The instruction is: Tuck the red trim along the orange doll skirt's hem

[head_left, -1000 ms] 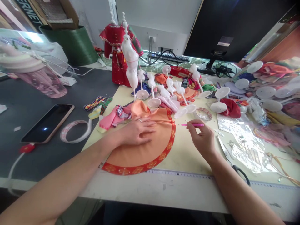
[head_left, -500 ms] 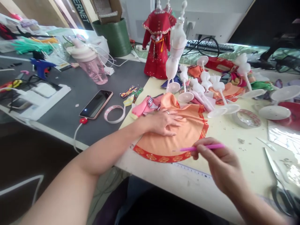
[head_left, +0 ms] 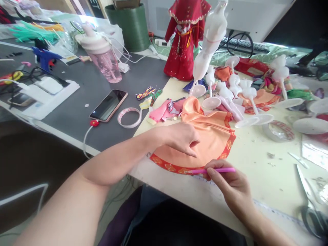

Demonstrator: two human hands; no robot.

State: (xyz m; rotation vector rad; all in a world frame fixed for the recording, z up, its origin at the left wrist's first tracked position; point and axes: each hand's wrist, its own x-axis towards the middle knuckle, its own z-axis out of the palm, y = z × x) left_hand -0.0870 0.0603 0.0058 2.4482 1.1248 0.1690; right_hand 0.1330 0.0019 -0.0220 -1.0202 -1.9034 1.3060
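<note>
An orange doll garment [head_left: 205, 131] with a red, gold-patterned hem lies spread on the cream mat. Over its middle is my left hand [head_left: 183, 136], fingers curled under, the thumb pointing down toward the hem; whether it pinches anything is hidden. My right hand [head_left: 230, 181] grips a pink pen-like tool [head_left: 222, 170] between thumb and fingers, its tip at the red hem near the table's front edge. A ruler [head_left: 276, 213] lies partly under the garment's lower edge and my right forearm. Pink fabric [head_left: 161, 111] sits beyond my left wrist.
White doll stands [head_left: 211, 102] and a red-dressed doll form [head_left: 181, 51] stand behind. Scissors [head_left: 310, 205] and a tape roll [head_left: 278, 131] are at right. A phone [head_left: 109, 105], another tape roll [head_left: 129, 118] and a pink bottle [head_left: 105, 61] are at left.
My left hand has gone from lying flat with spread fingers to curled. My right hand has moved the pink tool's tip left and down to the hem. The view has shifted slightly.
</note>
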